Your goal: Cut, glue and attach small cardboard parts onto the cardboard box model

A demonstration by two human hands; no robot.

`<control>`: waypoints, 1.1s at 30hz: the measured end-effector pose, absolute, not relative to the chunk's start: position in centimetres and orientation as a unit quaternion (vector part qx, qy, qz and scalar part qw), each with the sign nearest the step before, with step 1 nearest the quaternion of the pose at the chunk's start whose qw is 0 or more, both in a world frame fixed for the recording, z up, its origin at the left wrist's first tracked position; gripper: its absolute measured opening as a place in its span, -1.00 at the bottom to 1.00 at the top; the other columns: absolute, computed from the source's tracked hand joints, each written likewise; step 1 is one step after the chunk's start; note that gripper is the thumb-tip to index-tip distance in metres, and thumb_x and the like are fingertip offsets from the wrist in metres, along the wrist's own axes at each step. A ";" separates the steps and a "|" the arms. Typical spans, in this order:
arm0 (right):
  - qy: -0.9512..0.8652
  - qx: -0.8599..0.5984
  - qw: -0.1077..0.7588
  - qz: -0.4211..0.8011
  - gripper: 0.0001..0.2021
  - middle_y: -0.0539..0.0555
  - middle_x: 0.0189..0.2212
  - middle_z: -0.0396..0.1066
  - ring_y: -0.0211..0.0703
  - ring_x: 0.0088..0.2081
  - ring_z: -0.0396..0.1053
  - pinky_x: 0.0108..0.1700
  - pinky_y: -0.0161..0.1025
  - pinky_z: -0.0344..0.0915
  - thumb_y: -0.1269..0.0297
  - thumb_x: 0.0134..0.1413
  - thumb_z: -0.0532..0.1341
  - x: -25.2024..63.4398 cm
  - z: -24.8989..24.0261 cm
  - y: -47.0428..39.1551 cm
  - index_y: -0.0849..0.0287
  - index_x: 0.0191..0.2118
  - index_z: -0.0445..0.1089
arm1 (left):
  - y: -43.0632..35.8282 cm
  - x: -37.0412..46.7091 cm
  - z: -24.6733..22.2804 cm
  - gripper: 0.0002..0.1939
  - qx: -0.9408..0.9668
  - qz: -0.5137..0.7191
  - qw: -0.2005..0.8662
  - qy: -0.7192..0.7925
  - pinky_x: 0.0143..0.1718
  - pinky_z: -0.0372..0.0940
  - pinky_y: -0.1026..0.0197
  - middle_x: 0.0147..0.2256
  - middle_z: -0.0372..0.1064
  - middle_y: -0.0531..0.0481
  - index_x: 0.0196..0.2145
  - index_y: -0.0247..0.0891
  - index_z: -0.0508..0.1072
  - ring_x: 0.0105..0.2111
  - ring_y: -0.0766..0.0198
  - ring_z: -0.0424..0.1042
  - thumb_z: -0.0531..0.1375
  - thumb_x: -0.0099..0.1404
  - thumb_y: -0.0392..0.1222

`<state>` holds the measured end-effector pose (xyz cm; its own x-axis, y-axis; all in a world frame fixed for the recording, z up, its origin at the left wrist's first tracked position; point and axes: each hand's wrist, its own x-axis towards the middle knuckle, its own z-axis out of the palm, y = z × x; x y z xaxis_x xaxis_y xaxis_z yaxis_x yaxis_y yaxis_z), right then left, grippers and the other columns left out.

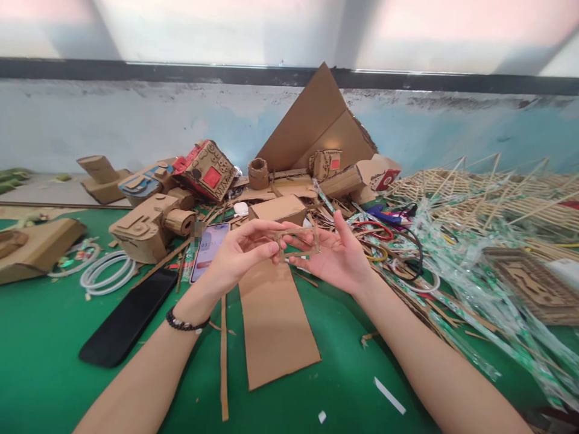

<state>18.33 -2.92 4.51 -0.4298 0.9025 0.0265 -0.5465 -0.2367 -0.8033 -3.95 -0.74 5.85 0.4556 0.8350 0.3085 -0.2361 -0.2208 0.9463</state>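
Note:
My left hand [246, 250] pinches a small rectangular frame of thin cardboard strips [316, 240] between thumb and fingertips. My right hand [337, 259] is palm up with its thumb spread away. Its fingers lie behind and against the frame, without closing on it. Below both hands, a long flat piece of cardboard [275, 319] rests on the green table [353, 374]. Beside it on the left lies a narrow cardboard strip [224, 361].
A phone [210, 247] and a dark flat tray-like object [129, 319] lie left. Cardboard models, including a red-painted box [208, 172], stand behind. On the right are plastic wrappers [447, 271], coiled cables and thin wooden sticks [470, 181]. A large cardboard sheet [312, 120] leans on the wall.

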 end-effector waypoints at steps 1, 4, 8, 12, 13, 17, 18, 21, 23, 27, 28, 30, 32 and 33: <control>-0.391 -0.226 0.478 0.754 -0.35 0.14 0.01 0.56 0.15 0.27 0.35 0.12 0.05 0.44 -0.43 0.25 0.05 18.3 4.6 -2.9 0.06 -0.43 0.52 | -0.8 -3.9 5.9 -0.75 0.629 0.465 0.575 0.240 -0.27 0.52 0.19 -0.02 0.60 -0.15 -0.06 -0.13 0.67 -0.28 0.21 0.56 0.43 0.30 -0.13; -0.402 -0.231 0.460 0.757 -0.32 0.13 0.00 0.57 0.17 0.24 0.37 0.12 0.07 0.43 -0.47 0.22 0.06 18.3 4.6 -3.0 0.06 -0.47 0.50 | -0.9 -3.8 6.0 -0.75 0.625 0.470 0.570 0.251 -0.29 0.51 0.20 -0.13 0.61 -0.13 -0.07 -0.15 0.67 -0.29 0.20 0.57 0.44 0.29 -0.13; -0.427 -0.224 0.449 0.752 -0.30 0.10 0.08 0.54 0.14 0.24 0.36 0.11 0.05 0.45 -0.47 0.24 0.02 18.2 4.5 -3.0 0.06 -0.50 0.50 | -0.8 -3.9 5.8 -0.72 0.620 0.476 0.570 0.253 -0.33 0.50 0.23 -0.23 0.59 -0.10 -0.06 -0.16 0.67 -0.35 0.23 0.55 0.45 0.27 -0.12; -0.436 -0.206 0.454 0.749 -0.33 0.11 0.01 0.57 0.10 0.17 0.42 0.12 0.05 0.43 -0.40 0.29 0.04 18.1 4.4 -3.0 0.06 -0.51 0.50 | -0.7 -3.9 5.7 -0.73 0.620 0.474 0.575 0.245 -0.32 0.50 0.24 -0.23 0.59 -0.09 -0.06 -0.16 0.67 -0.36 0.25 0.54 0.45 0.28 -0.14; -0.436 -0.208 0.457 0.747 -0.33 0.12 -0.01 0.58 0.10 0.15 0.44 0.13 0.06 0.43 -0.39 0.29 0.06 18.0 4.4 -3.0 0.07 -0.52 0.48 | -0.8 -3.9 5.7 -0.74 0.621 0.472 0.577 0.242 -0.32 0.50 0.24 -0.22 0.59 -0.09 -0.06 -0.16 0.68 -0.36 0.26 0.54 0.44 0.28 -0.14; -0.417 -0.252 0.477 0.731 -0.36 0.12 -0.04 0.57 0.06 0.10 0.46 0.10 0.00 0.44 -0.39 0.26 0.11 18.0 4.2 -2.6 0.09 -0.52 0.41 | -0.8 -3.9 5.7 -0.76 0.626 0.463 0.584 0.228 -0.29 0.51 0.21 -0.19 0.61 -0.10 -0.08 -0.17 0.68 -0.36 0.26 0.55 0.44 0.29 -0.17; -0.411 -0.267 0.481 0.727 -0.38 0.12 -0.05 0.57 0.04 0.08 0.46 0.09 -0.02 0.45 -0.39 0.25 0.11 18.0 4.0 -2.5 0.09 -0.50 0.41 | -0.8 -3.8 5.6 -0.76 0.628 0.460 0.585 0.228 -0.29 0.51 0.21 -0.19 0.62 -0.11 -0.08 -0.18 0.68 -0.36 0.26 0.55 0.44 0.29 -0.18; -0.409 -0.304 0.491 0.707 -0.43 0.09 -0.11 0.56 -0.02 0.02 0.48 0.05 -0.05 0.47 -0.38 0.25 0.13 18.1 3.4 -2.1 0.07 -0.36 0.46 | -0.7 -3.7 5.6 -0.73 0.632 0.446 0.587 0.239 -0.29 0.51 0.20 -0.20 0.62 -0.13 -0.06 -0.21 0.67 -0.35 0.23 0.56 0.44 0.28 -0.17; -0.419 -0.330 0.504 0.680 -0.47 0.07 -0.11 0.55 -0.03 0.01 0.48 0.01 -0.07 0.49 -0.37 0.25 0.14 18.0 3.0 -1.9 0.04 -0.26 0.49 | -0.7 -3.7 5.6 -0.72 0.630 0.444 0.588 0.245 -0.30 0.50 0.21 -0.22 0.62 -0.12 -0.06 -0.21 0.66 -0.34 0.22 0.56 0.44 0.28 -0.16; -0.453 -0.389 0.572 0.562 -0.49 0.08 -0.03 0.52 -0.06 -0.03 0.48 -0.10 -0.17 0.49 -0.35 0.26 0.15 18.0 2.7 -1.6 0.02 -0.19 0.49 | -0.7 -3.7 5.7 -0.69 0.622 0.457 0.588 0.242 -0.30 0.48 0.24 -0.27 0.59 -0.07 0.00 -0.16 0.65 -0.36 0.26 0.53 0.43 0.30 -0.17; -0.461 -0.400 0.597 0.521 -0.50 0.08 -0.04 0.51 -0.08 -0.05 0.47 -0.14 -0.19 0.48 -0.34 0.27 0.15 18.1 2.7 -1.7 0.03 -0.20 0.48 | -0.6 -3.8 5.8 -0.69 0.619 0.462 0.588 0.240 -0.30 0.47 0.24 -0.28 0.59 -0.06 0.01 -0.15 0.65 -0.37 0.27 0.53 0.42 0.30 -0.18; -0.481 -0.409 0.643 0.433 -0.53 0.09 -0.07 0.49 -0.09 -0.10 0.45 -0.19 -0.21 0.47 -0.28 0.32 0.13 18.2 2.9 -1.9 0.03 -0.19 0.48 | -0.5 -3.9 5.9 -0.70 0.610 0.474 0.590 0.235 -0.30 0.47 0.24 -0.28 0.57 -0.05 0.00 -0.13 0.65 -0.37 0.28 0.52 0.43 0.30 -0.19; -0.513 -0.402 0.675 0.345 -0.57 0.12 -0.06 0.45 -0.08 -0.09 0.43 -0.19 -0.18 0.47 -0.20 0.39 0.10 18.4 3.4 -2.3 0.03 -0.18 0.49 | -0.5 -3.9 5.9 -0.71 0.597 0.484 0.595 0.233 -0.32 0.47 0.24 -0.29 0.56 -0.05 -0.03 -0.13 0.67 -0.35 0.26 0.51 0.44 0.28 -0.18; -0.534 -0.398 0.683 0.301 -0.58 0.13 -0.04 0.43 -0.05 -0.07 0.42 -0.18 -0.16 0.47 -0.17 0.41 0.08 18.5 3.6 -2.5 0.03 -0.17 0.50 | -0.5 -3.9 6.0 -0.72 0.591 0.488 0.598 0.234 -0.32 0.47 0.24 -0.29 0.56 -0.05 -0.04 -0.13 0.67 -0.34 0.25 0.51 0.44 0.27 -0.17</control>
<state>18.53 -2.53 3.58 0.2487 0.8362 0.4889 0.0131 0.5018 -0.8649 -3.89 -0.51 5.99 0.4152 0.8598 0.2974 -0.3074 -0.1751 0.9353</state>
